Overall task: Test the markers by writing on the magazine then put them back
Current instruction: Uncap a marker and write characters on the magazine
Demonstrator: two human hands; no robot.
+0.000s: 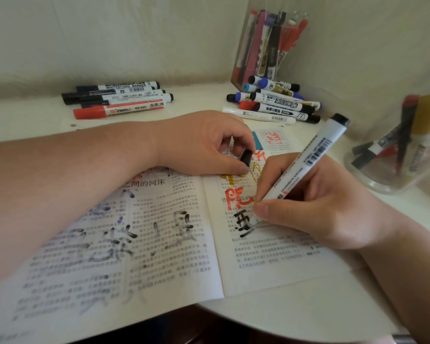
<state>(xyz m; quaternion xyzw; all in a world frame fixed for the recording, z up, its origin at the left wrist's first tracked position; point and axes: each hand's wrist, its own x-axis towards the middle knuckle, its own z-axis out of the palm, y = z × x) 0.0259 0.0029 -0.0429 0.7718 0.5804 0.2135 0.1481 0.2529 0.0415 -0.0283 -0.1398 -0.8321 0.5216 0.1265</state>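
Observation:
An open magazine (174, 244) lies on the white table, its pages covered with red, yellow, blue and black marker strokes. My right hand (315, 204) grips a white black-ink marker (308, 157), tip down on the right page beside a fresh black character (243, 223). My left hand (204, 145) rests on the upper part of the magazine and pinches the marker's black cap (246, 157) between thumb and fingers.
A row of capped markers (117, 99) lies at the back left. A pile of markers (273, 103) lies before a clear holder (266, 45) full of markers at the back. A second clear cup (402, 150) of markers stands at the right.

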